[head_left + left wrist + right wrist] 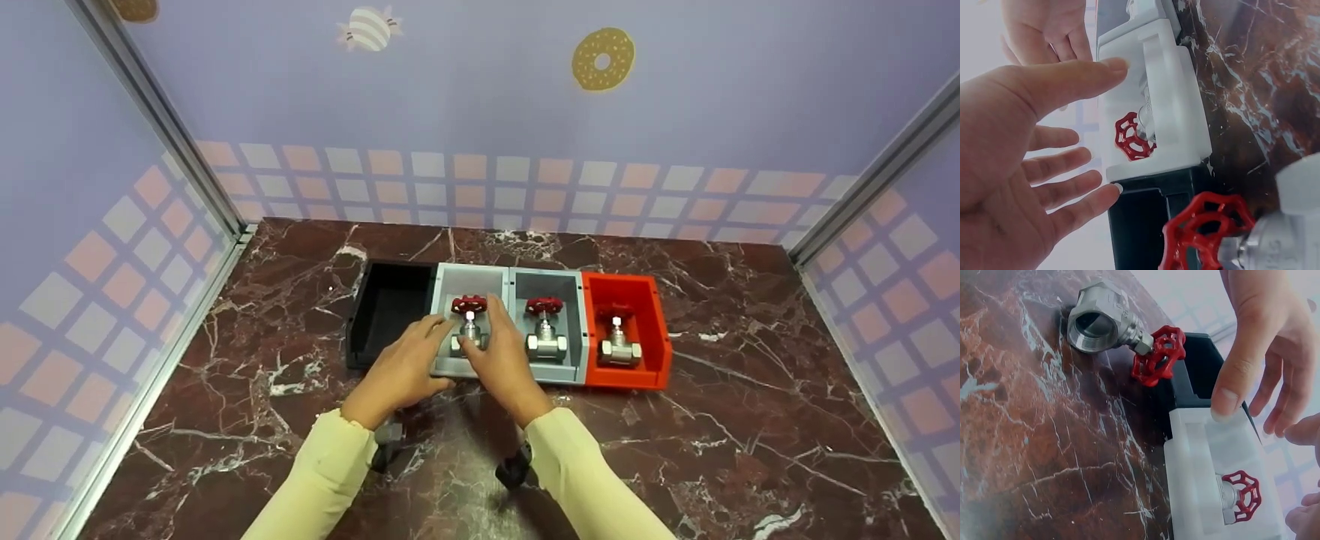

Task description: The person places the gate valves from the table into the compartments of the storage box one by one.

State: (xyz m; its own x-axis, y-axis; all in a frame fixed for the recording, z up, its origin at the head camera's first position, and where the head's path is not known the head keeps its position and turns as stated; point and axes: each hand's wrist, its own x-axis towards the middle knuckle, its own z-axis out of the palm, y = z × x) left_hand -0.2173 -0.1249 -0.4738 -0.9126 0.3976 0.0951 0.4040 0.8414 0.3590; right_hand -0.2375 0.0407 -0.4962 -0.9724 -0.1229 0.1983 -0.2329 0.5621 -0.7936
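Both hands hover over the white bin [452,281], fingers relaxed and holding nothing. My left hand [405,367] has its fingers spread beside a metal valve with a red handwheel [1134,136] that lies in that bin. My right hand [504,360] is at the bin's right side, its thumb partly hiding the same valve in the head view. A second valve [1098,326] lies on the table in front of the black bin [394,307]; in the head view the left hand and arm hide it.
The grey bin [536,281] holds a red-wheeled valve [546,341], as does the red bin [656,330], whose valve [619,349] sits near its front. The bins stand joined in a row on a dark marble-patterned table [750,420], with panel walls [480,97] behind and at both sides.
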